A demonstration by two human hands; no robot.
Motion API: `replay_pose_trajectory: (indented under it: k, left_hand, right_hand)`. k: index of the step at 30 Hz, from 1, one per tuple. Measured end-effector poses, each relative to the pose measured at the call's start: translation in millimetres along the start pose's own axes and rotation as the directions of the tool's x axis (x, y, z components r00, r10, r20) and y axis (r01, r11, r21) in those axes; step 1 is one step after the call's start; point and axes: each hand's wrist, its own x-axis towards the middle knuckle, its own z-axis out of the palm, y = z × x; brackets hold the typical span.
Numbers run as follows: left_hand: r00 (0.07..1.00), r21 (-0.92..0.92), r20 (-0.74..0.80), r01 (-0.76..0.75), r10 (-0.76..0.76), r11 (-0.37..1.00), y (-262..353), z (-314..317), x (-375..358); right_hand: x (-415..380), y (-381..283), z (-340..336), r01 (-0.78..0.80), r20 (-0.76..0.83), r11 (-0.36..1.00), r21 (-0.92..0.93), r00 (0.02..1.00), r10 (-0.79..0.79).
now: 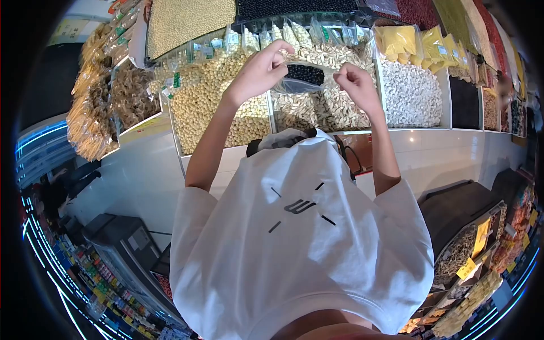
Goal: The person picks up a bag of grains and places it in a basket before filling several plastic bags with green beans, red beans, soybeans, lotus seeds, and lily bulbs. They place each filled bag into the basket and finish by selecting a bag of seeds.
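A clear plastic bag with black beans [306,74] is stretched between my two hands, above a compartment of pale flat dried slices [294,109]. My left hand [259,72] pinches the bag's left side, its fingers curled. At the bag's right edge, my right hand [357,83] is closed with thumb and index finger together on the plastic. The beans show as a dark patch between the hands.
Round pale beans or seeds [198,113] fill the compartment on the left, white pieces [411,93] the one on the right. Yellow packets [399,42] lie behind those. Brown dried goods [133,93] in plastic stand far left. Small bags line the divider behind my hands.
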Motion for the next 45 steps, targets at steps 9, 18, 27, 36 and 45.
replay_pose_trajectory:
  k: [9, 18, 27, 36, 45]
  left_hand:
    - [0.985, -0.543, 0.017, -0.134, 0.17, 0.829, 85, -35, 26]
    - [0.972, -0.407, -0.175, -0.218, 0.159, 0.887, 39, -31, 78]
    - [0.998, -0.657, -0.058, -0.033, -0.007, 0.753, -40, -18, 170]
    - [0.96, -0.836, -0.042, 0.118, -0.277, 0.536, -62, -46, 268]
    - [0.956, -0.833, 0.023, 0.181, -0.294, 0.523, -62, -83, 305]
  right_hand:
    - [3, -51, 17, 0.342, 0.213, 0.939, -0.02, 0.919, -0.33]
    - [54, -55, 20, 0.046, 0.039, 0.89, 0.454, 0.997, -0.072]
    - [173, -54, -42, -0.212, 0.207, 0.971, 0.108, 0.96, 0.187]
    - [285, -52, -65, -0.288, 0.16, 0.953, 0.091, 0.949, 0.271]
    - [333, -55, -86, -0.304, 0.17, 0.941, 0.152, 0.945, 0.278]
